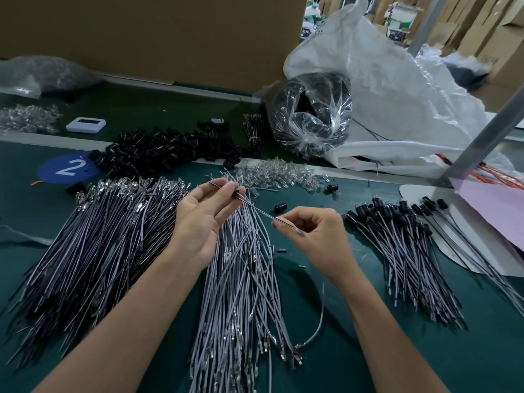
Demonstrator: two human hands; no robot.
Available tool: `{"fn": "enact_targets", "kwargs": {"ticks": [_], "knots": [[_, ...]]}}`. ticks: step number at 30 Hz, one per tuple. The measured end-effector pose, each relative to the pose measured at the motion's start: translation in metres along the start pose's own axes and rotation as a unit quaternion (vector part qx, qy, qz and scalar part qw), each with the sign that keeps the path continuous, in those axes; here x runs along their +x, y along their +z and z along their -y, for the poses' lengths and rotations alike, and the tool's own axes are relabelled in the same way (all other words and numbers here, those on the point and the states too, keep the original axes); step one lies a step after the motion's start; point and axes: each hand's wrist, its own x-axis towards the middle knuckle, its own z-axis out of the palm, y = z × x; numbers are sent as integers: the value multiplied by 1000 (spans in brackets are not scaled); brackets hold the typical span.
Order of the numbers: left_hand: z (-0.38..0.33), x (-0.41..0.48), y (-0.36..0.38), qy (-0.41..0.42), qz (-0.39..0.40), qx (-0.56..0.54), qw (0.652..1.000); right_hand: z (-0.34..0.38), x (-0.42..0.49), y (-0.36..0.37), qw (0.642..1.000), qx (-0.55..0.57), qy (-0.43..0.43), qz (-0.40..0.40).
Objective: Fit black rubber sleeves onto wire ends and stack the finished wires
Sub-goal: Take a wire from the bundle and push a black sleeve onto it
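While a crinkled clear plastic bag (309, 120) in the upper centre of the frame holds dark coiled material, a large white sack (397, 103) slumps open behind it; what the sack holds cannot be made out. The left hand (202, 219) is turned palm up at mid-frame, and its fingers (226, 191) are pinched together on a small black rubber sleeve (235, 194) threaded on a thin wire (255, 207). The right hand (314, 231) is lower and to the right, thumb and forefinger clamped on the wire's other end, the remaining fingers curled in. The wire runs taut and straight between both hands, above a fanned pile of grey wires (243, 279) with metal terminals. A heap of stubby loose black sleeves (170, 148) lies in the upper left-centre, with glassy clear pieces (278, 174) beside it. The stack of finished wires (402, 251), capped in black, lies at the right on the green desk (340, 350).
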Motion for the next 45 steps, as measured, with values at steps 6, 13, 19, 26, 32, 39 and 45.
{"fn": "enact_targets", "kwargs": {"ticks": [6,13,19,26,32,39,45], "knots": [[2,-2,0,16,10,17,1000,2,-1,2,1000,3,-16,-5],[5,-2,2,9,27,-6,1000,0,-2,8,1000,2,-16,-15],[2,-3,3,20,16,-35,999,1,-1,6,998,6,-37,-51],[6,-1,3,26,5,-13,1000,-1,-1,9,999,-4,-44,-18],[10,-3,4,12,19,22,1000,0,-1,10,998,1,-64,-3],[7,-6,5,-39,21,-20,999,3,-5,13,993,-3,-96,-62],[7,-6,4,-38,25,-10,999,4,-5,16,989,-21,-117,-86]]}}
